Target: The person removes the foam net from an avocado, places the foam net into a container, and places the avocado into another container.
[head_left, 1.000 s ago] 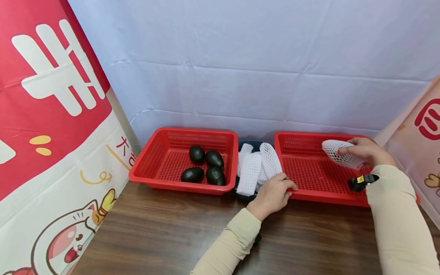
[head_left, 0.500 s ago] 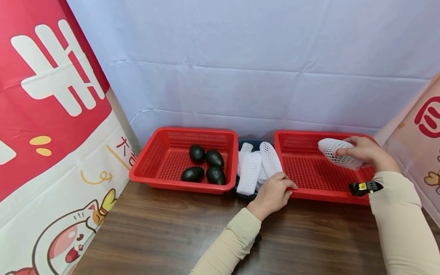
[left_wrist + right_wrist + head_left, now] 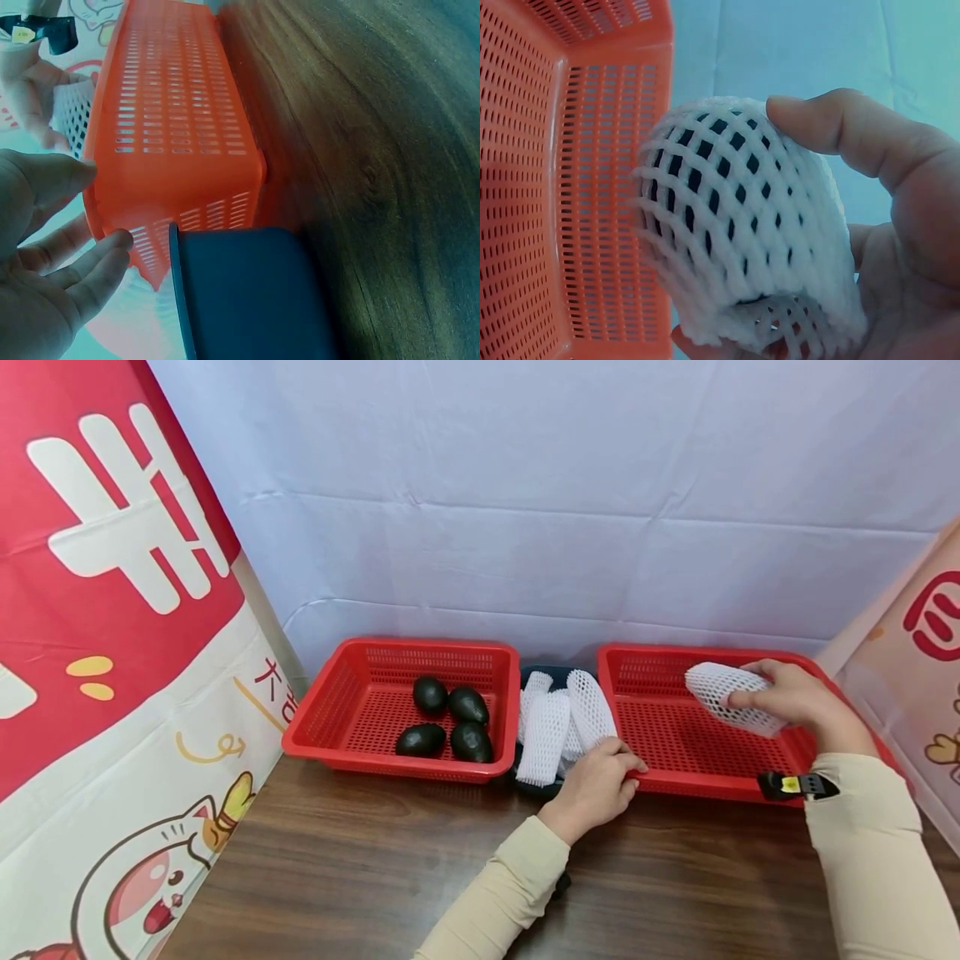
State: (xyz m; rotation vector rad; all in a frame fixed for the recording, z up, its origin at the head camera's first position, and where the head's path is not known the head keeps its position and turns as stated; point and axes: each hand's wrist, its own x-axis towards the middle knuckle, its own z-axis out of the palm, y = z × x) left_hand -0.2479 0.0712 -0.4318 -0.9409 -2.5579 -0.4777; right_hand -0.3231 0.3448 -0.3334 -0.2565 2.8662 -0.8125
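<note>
My right hand (image 3: pixel 802 693) holds an avocado in a white foam net (image 3: pixel 720 693) above the right red basket (image 3: pixel 660 735). In the right wrist view, dark skin shows through the mesh of the netted avocado (image 3: pixel 727 187), and the net's loose end hangs partly open. The thumb lies on the net's upper side. With its thumb and fingers on either side of the rim, my left hand (image 3: pixel 592 789) pinches the near left corner of that same basket (image 3: pixel 180 176). White foam nets (image 3: pixel 543 735) lie just beside it in a dark blue container (image 3: pixel 240 292).
The left red basket (image 3: pixel 360 718) holds several bare avocados (image 3: pixel 468 706). Both baskets and the blue container stand in a row on a brown wooden table (image 3: pixel 337 860). A pale curtain (image 3: pixel 450 527) hangs close behind them.
My right hand has shifted slightly left over the right basket, carrying the netted avocado. The left hand stays on the basket's corner.
</note>
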